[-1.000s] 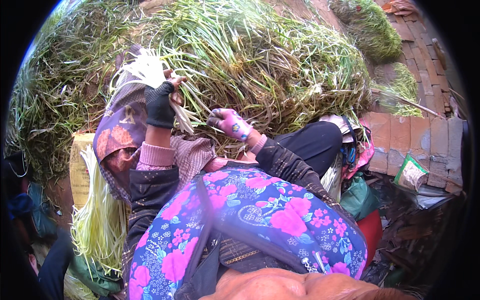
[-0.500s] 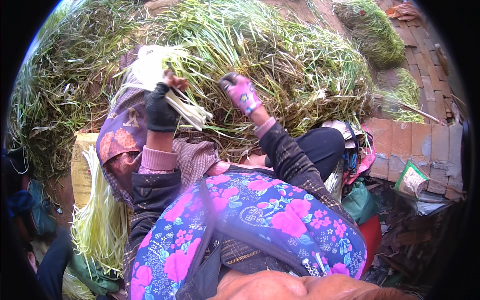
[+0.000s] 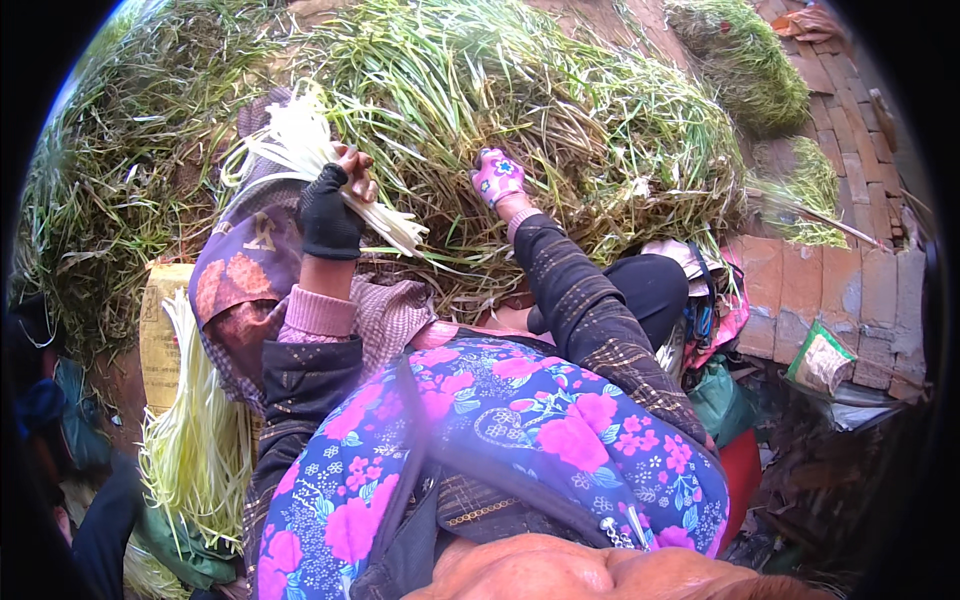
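Observation:
My left hand (image 3: 335, 212), in a black fingerless glove, is closed around a bundle of blanched chives (image 3: 300, 145), long, pale yellow-white stalks. Their cut-looking ends stick out to the right of the fist, and the loose ends spread to the upper left. My right hand (image 3: 500, 178) wears a pink glove with flower prints. It reaches to the near side of a big heap of green, grass-like leaves (image 3: 420, 70), with its fingers bent against the stalks. What the fingertips pinch, if anything, is hidden.
More pale chives (image 3: 195, 450) hang over a yellow sack (image 3: 160, 375) at the left. A purple cloth (image 3: 245, 255) covers my left knee. Brick paving (image 3: 800, 285) lies at the right, with a small plastic packet (image 3: 822, 360) and another green pile (image 3: 740, 65).
My right hand has moved right and slightly inward to the heap's leaves. The left hand keeps the bundle, turned a little, with its stalks now clearer.

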### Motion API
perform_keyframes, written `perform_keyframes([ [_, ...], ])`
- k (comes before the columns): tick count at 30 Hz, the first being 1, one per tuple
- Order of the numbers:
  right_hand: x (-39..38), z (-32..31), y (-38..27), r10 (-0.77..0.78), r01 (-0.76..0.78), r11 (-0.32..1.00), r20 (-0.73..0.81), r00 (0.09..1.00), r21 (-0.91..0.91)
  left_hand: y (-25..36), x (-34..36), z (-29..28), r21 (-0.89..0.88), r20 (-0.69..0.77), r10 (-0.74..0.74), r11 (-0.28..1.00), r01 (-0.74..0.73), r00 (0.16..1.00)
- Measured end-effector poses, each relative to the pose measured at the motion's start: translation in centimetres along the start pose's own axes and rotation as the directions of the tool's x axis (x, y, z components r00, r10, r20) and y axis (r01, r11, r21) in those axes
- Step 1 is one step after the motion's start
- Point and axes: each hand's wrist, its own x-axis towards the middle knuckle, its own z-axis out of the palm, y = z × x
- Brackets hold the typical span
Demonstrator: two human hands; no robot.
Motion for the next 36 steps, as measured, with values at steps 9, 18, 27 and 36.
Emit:
perform_keyframes([
  [9,-1.1,-4.5,4.3,0.022,-0.113,0.72,0.139,0.99,0.684,0.1,0.0,-0.3,-0.014,0.018,-0.022,1.0,0.022,1.0],
  [18,-10.0,-9.3,-1.7,-0.225,-0.136,0.436,0.255,0.94,0.889,-2.1,0.3,-1.0,0.093,-0.055,-0.112,0.989,0.117,0.992],
  [27,-11.7,-9.7,-5.8,-0.309,0.073,0.644,0.172,0.935,0.761,-4.9,-0.8,-0.3,0.424,-0.159,-0.26,0.853,0.304,0.952],
  [36,-11.2,-9.5,-6.7,-0.29,-0.173,0.405,0.305,0.907,0.898,-4.9,-0.9,0.5,0.579,-0.013,-0.056,0.813,0.053,0.998],
])
